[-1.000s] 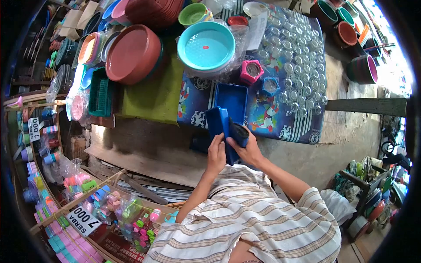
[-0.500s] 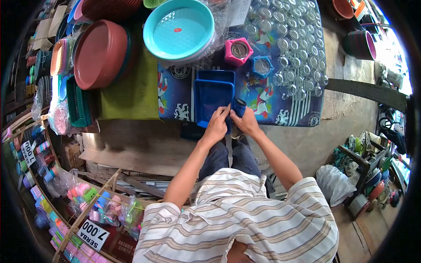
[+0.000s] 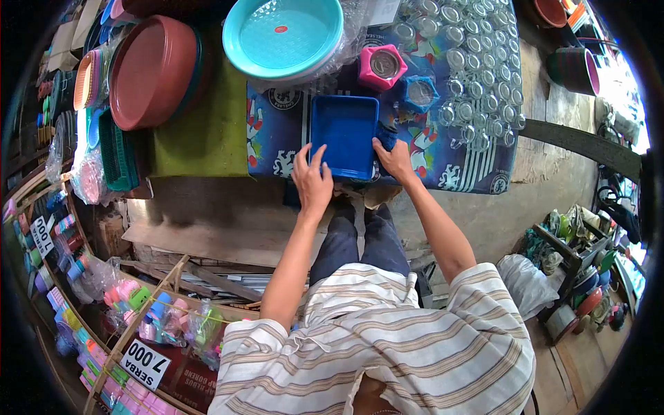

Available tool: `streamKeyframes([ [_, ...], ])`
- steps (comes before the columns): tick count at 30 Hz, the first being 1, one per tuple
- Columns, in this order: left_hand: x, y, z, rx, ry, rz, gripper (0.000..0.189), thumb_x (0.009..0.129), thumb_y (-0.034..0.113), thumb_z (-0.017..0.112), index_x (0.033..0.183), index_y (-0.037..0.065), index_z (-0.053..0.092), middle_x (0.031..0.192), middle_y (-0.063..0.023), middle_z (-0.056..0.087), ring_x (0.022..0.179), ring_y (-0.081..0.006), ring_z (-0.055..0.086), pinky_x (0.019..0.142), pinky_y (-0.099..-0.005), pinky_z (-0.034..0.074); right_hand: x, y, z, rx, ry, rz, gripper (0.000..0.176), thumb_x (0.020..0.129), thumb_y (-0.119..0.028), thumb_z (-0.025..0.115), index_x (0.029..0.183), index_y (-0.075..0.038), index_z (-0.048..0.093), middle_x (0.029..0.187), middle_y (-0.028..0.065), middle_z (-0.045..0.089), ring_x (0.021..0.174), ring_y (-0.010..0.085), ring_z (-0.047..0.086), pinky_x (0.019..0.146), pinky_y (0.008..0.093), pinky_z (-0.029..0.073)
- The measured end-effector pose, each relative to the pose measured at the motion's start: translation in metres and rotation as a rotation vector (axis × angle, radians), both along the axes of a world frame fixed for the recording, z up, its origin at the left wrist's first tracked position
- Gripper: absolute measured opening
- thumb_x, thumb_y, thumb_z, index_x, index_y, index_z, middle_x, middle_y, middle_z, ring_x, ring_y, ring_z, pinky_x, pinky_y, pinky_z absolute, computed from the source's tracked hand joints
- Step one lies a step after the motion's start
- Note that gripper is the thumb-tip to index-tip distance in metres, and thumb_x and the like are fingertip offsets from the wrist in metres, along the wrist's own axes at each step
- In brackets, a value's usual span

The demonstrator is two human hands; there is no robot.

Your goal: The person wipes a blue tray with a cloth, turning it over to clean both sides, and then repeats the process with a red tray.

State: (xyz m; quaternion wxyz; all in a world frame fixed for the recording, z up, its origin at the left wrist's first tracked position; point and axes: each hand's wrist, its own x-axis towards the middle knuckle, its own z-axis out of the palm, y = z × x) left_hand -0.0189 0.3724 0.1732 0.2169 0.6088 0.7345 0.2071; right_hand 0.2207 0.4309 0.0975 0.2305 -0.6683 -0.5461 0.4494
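Note:
A blue rectangular plastic tray (image 3: 345, 131) lies at the table's front edge, its hollow side facing up. My left hand (image 3: 313, 178) is open by its front-left corner, fingers spread and the tips right at the rim. On the tray's right side my right hand (image 3: 395, 160) is closed round a dark blue bundle (image 3: 387, 134) that looks like cloth; its exact kind I cannot tell. Behind the tray stand a pink hexagonal container (image 3: 381, 66) and a blue one (image 3: 419, 93), both with clear round centres.
Many glass jars (image 3: 484, 76) crowd the table's right side. A turquoise basin (image 3: 283, 34) sits at the back, and brown basins (image 3: 152, 72) lean at the left. Racks of small coloured goods with a price sign (image 3: 145, 364) stand at lower left. A white sack (image 3: 527, 285) lies at right.
My left hand has let go of the tray's edge and moved left, its fingers spreading. Two offset trays now line up as one. My right hand has shifted slightly right with the dark bundle.

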Motion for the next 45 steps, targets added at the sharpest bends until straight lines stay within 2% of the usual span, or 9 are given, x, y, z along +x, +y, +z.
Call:
streamKeyframes([
  [1, -0.008, -0.008, -0.004, -0.085, 0.009, -0.006, 0.048, 0.100, 0.009, 0.066, 0.147, 0.012, 0.064, 0.154, -0.0180, 0.050, 0.142, -0.0397, 0.050, 0.116, -0.0519, 0.043, -0.004, 0.003, 0.014, 0.017, 0.056, -0.022, 0.046, 0.097, -0.041, 0.077, 0.104, 0.004, 0.075, 0.095, 0.0276, 0.077, 0.093, 0.0446, 0.077, 0.078, 0.0489, 0.058],
  [11, -0.037, -0.087, -0.025, -0.268, -0.284, -0.018, 0.061, 0.101, 0.016, 0.067, 0.158, 0.002, 0.050, 0.157, -0.0252, 0.048, 0.141, -0.0444, 0.053, 0.116, -0.0469, 0.046, -0.003, -0.010, 0.066, 0.172, -0.198, -0.149, 0.045, 0.093, -0.032, 0.084, 0.124, -0.003, 0.069, 0.102, 0.0227, 0.078, 0.099, 0.0424, 0.076, 0.083, 0.0460, 0.059],
  [22, -0.041, -0.188, -0.057, -0.330, -0.486, 0.295, 0.057, 0.101, 0.017, 0.069, 0.155, 0.001, 0.053, 0.150, -0.0259, 0.053, 0.139, -0.0434, 0.055, 0.116, -0.0459, 0.047, -0.069, -0.015, 0.047, 0.374, -0.212, 0.233, 0.050, 0.089, -0.016, 0.084, 0.132, -0.001, 0.063, 0.117, 0.0243, 0.074, 0.111, 0.0445, 0.072, 0.096, 0.0477, 0.056],
  [27, -0.048, -0.236, -0.071, -0.422, -0.661, 0.578, 0.054, 0.103, 0.018, 0.068, 0.153, 0.003, 0.056, 0.147, -0.0260, 0.057, 0.129, -0.0406, 0.063, 0.109, -0.0445, 0.052, -0.145, -0.034, 0.047, 0.144, 0.173, 0.577, 0.040, 0.093, -0.013, 0.082, 0.127, 0.002, 0.068, 0.113, 0.0178, 0.077, 0.106, 0.0241, 0.074, 0.096, 0.0365, 0.055],
  [29, -0.055, -0.256, -0.091, -0.531, -0.722, 0.702, 0.052, 0.103, 0.018, 0.068, 0.151, 0.003, 0.057, 0.139, -0.0234, 0.064, 0.118, -0.0371, 0.070, 0.103, -0.0428, 0.055, -0.180, -0.050, 0.045, -0.181, 0.226, 0.653, 0.031, 0.095, -0.013, 0.080, 0.121, 0.002, 0.072, 0.107, 0.0108, 0.079, 0.100, 0.0171, 0.070, 0.093, 0.0356, 0.055],
  [36, -0.058, -0.332, -0.229, -0.439, -1.010, 1.213, 0.045, 0.106, 0.023, 0.067, 0.147, 0.004, 0.062, 0.122, -0.0126, 0.075, 0.101, -0.0219, 0.073, 0.089, -0.0342, 0.057, -0.240, -0.121, -0.113, -0.892, 0.099, 0.674, 0.030, 0.100, -0.018, 0.076, 0.126, -0.003, 0.074, 0.108, 0.0060, 0.078, 0.098, 0.0192, 0.070, 0.091, 0.0345, 0.056],
  [40, -0.089, -0.352, -0.307, -0.358, -1.276, 1.516, 0.028, 0.107, 0.022, 0.063, 0.132, 0.010, 0.069, 0.117, -0.0034, 0.076, 0.097, -0.0133, 0.071, 0.082, -0.0293, 0.055, -0.256, -0.151, -0.237, -0.982, -0.004, 0.739, 0.056, 0.096, -0.032, 0.080, 0.141, -0.002, 0.065, 0.125, 0.0116, 0.074, 0.110, 0.0231, 0.069, 0.099, 0.0366, 0.055],
  [42, -0.097, -0.365, -0.362, -0.351, -1.332, 1.581, 0.029, 0.108, 0.023, 0.060, 0.134, 0.012, 0.066, 0.116, -0.0033, 0.076, 0.091, -0.0139, 0.071, 0.075, -0.0303, 0.054, -0.277, -0.168, -0.285, -1.044, -0.306, 0.588, 0.040, 0.096, -0.032, 0.078, 0.125, -0.005, 0.072, 0.111, 0.0080, 0.076, 0.101, 0.0177, 0.072, 0.092, 0.0345, 0.058],
  [45, -0.111, -0.378, -0.441, -0.372, -1.385, 1.591, 0.030, 0.110, 0.020, 0.058, 0.135, 0.006, 0.067, 0.107, -0.0054, 0.074, 0.086, -0.0126, 0.068, 0.073, -0.0282, 0.054, -0.303, -0.183, -0.352, -0.895, -0.394, 0.749, 0.049, 0.091, -0.040, 0.080, 0.120, -0.002, 0.074, 0.113, 0.0113, 0.075, 0.104, 0.0226, 0.071, 0.097, 0.0383, 0.056],
])
